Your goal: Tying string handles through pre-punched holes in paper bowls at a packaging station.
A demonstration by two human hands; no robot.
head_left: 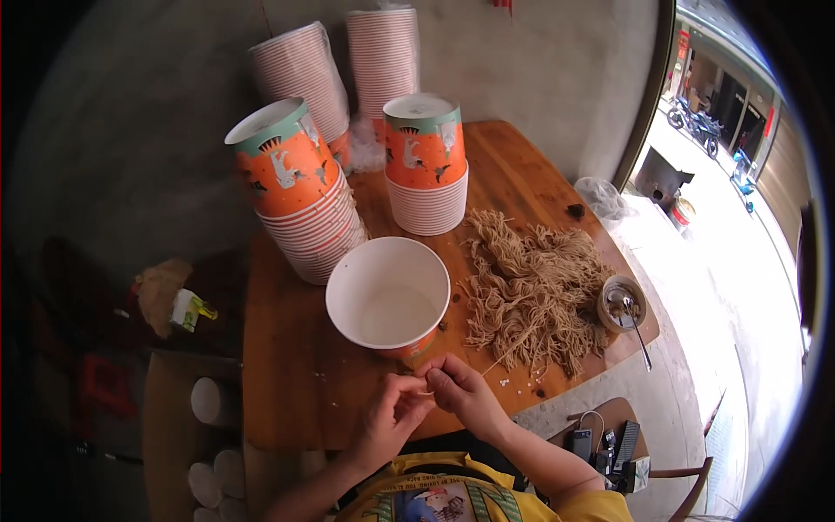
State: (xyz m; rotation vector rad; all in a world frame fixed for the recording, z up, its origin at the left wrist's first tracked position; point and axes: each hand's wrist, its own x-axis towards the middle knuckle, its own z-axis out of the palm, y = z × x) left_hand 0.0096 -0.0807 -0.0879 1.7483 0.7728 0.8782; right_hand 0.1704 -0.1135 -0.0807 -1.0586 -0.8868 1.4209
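My left hand (397, 411) and my right hand (461, 396) meet at the table's front edge, fingertips pinched together. What lies between the fingers is too small to make out. A thin beige strand reaches from the tangled pile of beige strings (539, 291) toward my right hand. Just beyond my hands, a large paper bucket (389, 300) stands with its white inside facing up and a bit of orange outer wall showing. Neither hand appears to grip the bucket. To the right of the strings sits a small bowl (621, 304) with a metal spoon in it.
Stacked orange-and-green paper buckets (426, 161) stand upside down behind, beside a leaning stack (291, 174). More wrapped stacks (383, 61) rest against the wall. A cardboard box (174, 435) holding white cups is below left. A stool (622, 418) with phone and cables is right.
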